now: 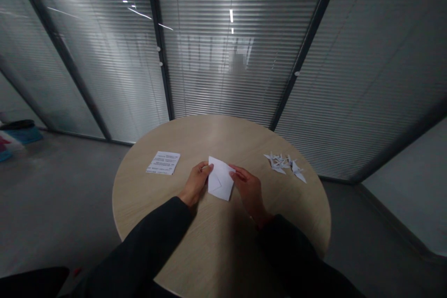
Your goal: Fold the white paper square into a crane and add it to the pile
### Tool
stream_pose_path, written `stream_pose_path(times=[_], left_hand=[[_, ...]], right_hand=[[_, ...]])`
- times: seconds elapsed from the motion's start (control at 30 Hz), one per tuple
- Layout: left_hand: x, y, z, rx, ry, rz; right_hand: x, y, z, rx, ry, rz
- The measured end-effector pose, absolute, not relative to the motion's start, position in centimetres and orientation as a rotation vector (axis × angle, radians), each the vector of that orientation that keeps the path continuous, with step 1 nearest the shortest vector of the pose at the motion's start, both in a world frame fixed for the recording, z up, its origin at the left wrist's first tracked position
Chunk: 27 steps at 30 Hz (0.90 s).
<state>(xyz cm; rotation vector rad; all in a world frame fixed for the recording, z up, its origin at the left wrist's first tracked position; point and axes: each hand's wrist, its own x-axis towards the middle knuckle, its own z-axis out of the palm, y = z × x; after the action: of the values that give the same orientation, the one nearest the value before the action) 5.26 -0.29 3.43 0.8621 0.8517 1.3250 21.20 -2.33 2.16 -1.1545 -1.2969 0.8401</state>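
Observation:
A white sheet of paper is held up above the middle of the table, with thin lines visible on its lower part. My left hand grips its left edge, thumb on the near face. On the opposite edge, my right hand pinches the paper between thumb and fingers. To the left lies a stack of printed white paper squares. Several folded white paper cranes sit in a small heap on the right.
The round wooden table stands close to a glass partition with blinds. A blue bin with a black rim is on the floor at the far left.

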Motion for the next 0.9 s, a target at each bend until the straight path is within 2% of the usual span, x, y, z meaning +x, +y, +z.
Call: stream_pose_path(times=[0.27, 0.5, 0.73, 0.9], left_hand=[[4.87, -0.21, 3.82, 0.767, 0.819, 1.269], [4.87, -0.17, 4.11, 0.76, 0.798, 1.272], [4.86, -0.35, 4.21, 0.825, 0.79, 1.267], [4.72, -0.34, 4.18, 0.851, 0.822, 1.26]], right_hand=[[21.17, -3.07, 1.96, -0.947, -1.913, 0.239], [21.06, -2.7, 1.59, -0.845, -2.113, -0.278], [20.93, -2.96, 1.75, -0.882, -2.156, -0.346], [20.46, -3.48, 2.42, -0.892, -2.169, -0.232]])
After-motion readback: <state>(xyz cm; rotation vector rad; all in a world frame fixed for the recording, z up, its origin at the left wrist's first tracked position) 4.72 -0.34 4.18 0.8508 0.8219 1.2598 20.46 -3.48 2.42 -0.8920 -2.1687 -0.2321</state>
